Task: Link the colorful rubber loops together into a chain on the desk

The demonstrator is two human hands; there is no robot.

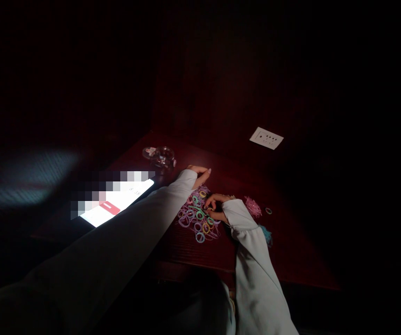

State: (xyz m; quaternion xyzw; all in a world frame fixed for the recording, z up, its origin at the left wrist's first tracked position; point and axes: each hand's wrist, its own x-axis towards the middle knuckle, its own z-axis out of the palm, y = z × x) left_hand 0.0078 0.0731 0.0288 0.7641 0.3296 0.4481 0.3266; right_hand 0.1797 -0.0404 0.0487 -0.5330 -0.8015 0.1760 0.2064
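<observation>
A loose heap of small hair ties (197, 215) in purple, green, yellow and blue lies on the dark red table (186, 249). My right hand (218, 205) reaches in from the heap's right side, its thumb and forefinger closed in a pinch at what looks like a hair tie. Beyond the far edge of the heap is my left hand (200, 174), bent over with its fingers drawn together and pointing right. Whatever it may hold is hidden by the hand itself.
A clear glass jar (164, 158) stands at the back left beside its lid (149, 152). A lit phone (123, 204) lies left of my left arm. Pink bands (253, 207), teal bands (266, 236) and a single hair tie (268, 211) lie right. A socket plate (266, 138) is on the wall.
</observation>
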